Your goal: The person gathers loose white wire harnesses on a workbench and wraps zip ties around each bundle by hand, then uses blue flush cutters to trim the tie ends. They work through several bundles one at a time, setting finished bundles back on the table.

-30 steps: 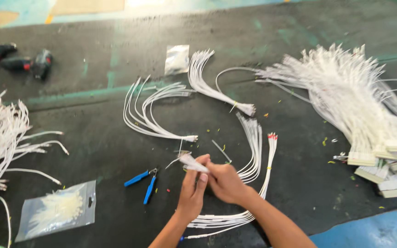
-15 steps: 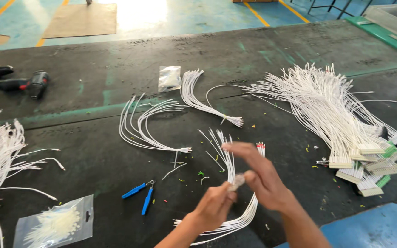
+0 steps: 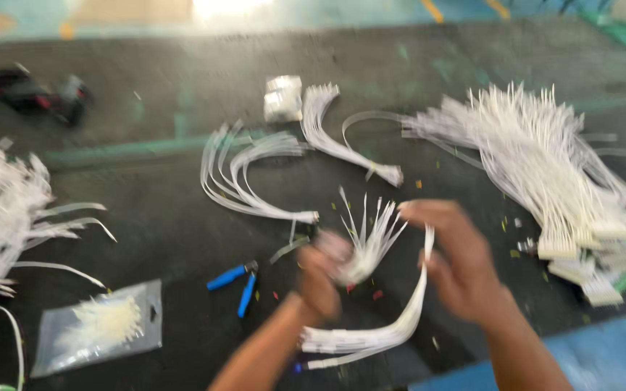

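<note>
Gripping the gathered base of a small bundle of white wires (image 3: pixel 365 242), the left hand (image 3: pixel 320 279) is seen closed into a fist, low and near the middle of the dark work surface (image 3: pixel 146 210), and the loose ends of the wires are fanned upward and to the right from it. The right hand (image 3: pixel 454 264) is held just beside the fan, its fingers curled and partly spread; whether anything is pinched between them cannot be told, since the whole view is smeared by motion. A longer white wire bundle (image 3: pixel 389 326) is laid in a curve under and between the two forearms, its squared end pointing left near the lower edge. Blue-handled pliers (image 3: pixel 237 281) are lying near the left hand, on its left, and a clear plastic bag of white ties (image 3: pixel 99 326) is set further left, well apart. Above the hands, two curved white wire bunches (image 3: pixel 248 177) and (image 3: pixel 338 141) are spread on the surface, with a small clear packet (image 3: pixel 282 98) beside the upper one. A large pile of white wires with connector blocks (image 3: pixel 545 181) is heaped at the right, and another white wire heap (image 3: pixel 1 210) is cut off by the left edge. Dark tools with red parts (image 3: pixel 30 90) are blurred at the upper left.
</note>
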